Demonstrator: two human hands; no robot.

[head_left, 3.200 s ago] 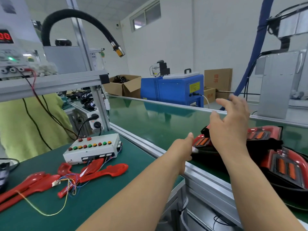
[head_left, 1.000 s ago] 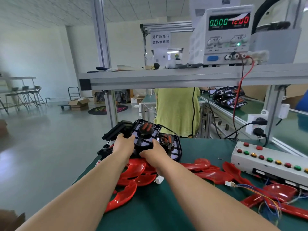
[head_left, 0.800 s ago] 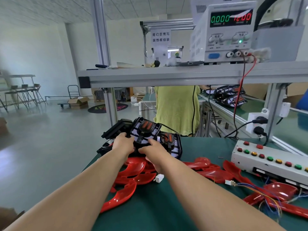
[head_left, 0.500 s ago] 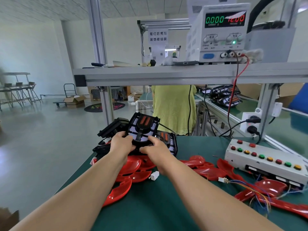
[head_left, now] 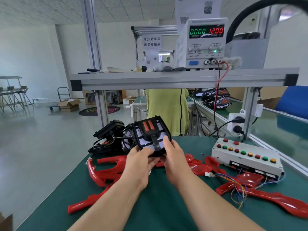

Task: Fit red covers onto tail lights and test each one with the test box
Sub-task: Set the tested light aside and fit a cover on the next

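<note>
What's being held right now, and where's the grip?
Both hands hold the black tail light at its near end: left hand at the lower-left edge, right hand at the lower right, thumb on its face.

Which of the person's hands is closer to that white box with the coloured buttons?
Right. The right hand grips the black tail light left of the white button box; the left hand holds its other side, farther off.
</note>
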